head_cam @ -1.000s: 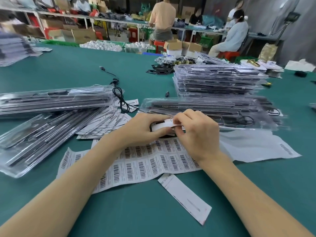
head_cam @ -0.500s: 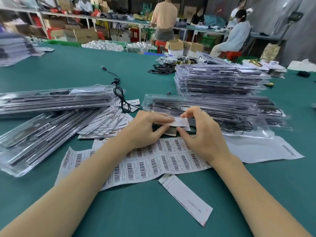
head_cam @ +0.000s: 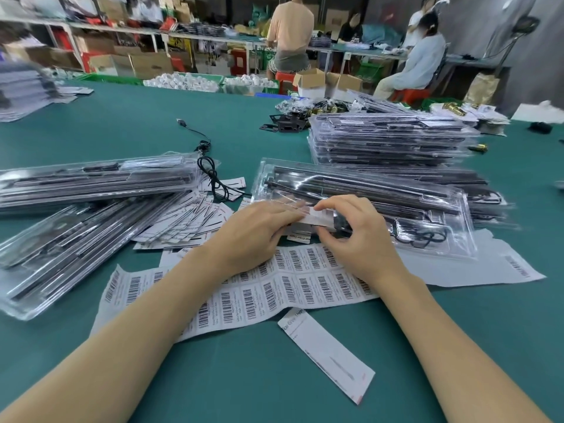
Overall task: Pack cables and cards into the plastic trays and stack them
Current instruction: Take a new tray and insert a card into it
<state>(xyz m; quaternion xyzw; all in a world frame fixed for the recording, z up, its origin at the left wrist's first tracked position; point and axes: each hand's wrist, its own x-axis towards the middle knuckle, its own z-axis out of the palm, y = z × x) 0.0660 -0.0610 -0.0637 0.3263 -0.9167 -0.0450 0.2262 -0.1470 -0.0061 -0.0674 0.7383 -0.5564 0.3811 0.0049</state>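
Observation:
A clear plastic tray (head_cam: 366,190) with black rods and a coiled cable lies in front of me on the green table. My left hand (head_cam: 259,230) and my right hand (head_cam: 354,230) meet at its near edge and pinch a small white card (head_cam: 317,217) between fingers and thumbs. A tall stack of filled trays (head_cam: 387,138) stands behind it. More trays (head_cam: 91,184) lie at the left. A loose black cable (head_cam: 210,172) lies between the two groups, over a heap of white cards (head_cam: 183,221).
A sheet of barcode labels (head_cam: 274,288) lies under my wrists, with a white paper strip (head_cam: 329,352) nearer me and a white backing sheet (head_cam: 488,267) at the right. Black and brass parts (head_cam: 305,114) sit at the back. Several people work at far benches.
Both hands have carried the white card up and away from me, from over the label sheet onto the near edge of the tray. The view has shifted slightly.

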